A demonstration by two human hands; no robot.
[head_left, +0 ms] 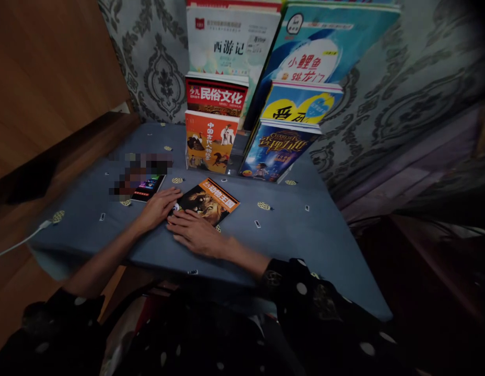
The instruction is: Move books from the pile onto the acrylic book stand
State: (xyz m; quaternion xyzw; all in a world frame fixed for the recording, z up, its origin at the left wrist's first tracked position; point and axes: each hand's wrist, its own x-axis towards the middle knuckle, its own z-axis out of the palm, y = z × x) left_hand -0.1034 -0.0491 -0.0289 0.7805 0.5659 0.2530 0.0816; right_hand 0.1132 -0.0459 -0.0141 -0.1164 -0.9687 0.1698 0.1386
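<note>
A closed book with a lion on its dark cover and an orange title band (217, 201) lies at a slant on the cloth-covered table. My left hand (160, 208) rests along its left edge, fingers stretched toward the cover. Across the lower left part of the same book lies my right hand (197, 233), palm down with its fingers extended flat. Part of the cover is hidden beneath the hands. Neither hand is wrapped around anything.
Several upright books fill a clear stand behind, among them an orange book (211, 141) and a blue book (279, 151). A dark phone-like item (148, 188), partly pixelated, lies left. A white cable (23, 241) crosses the left edge of the blue-grey tablecloth (305, 235).
</note>
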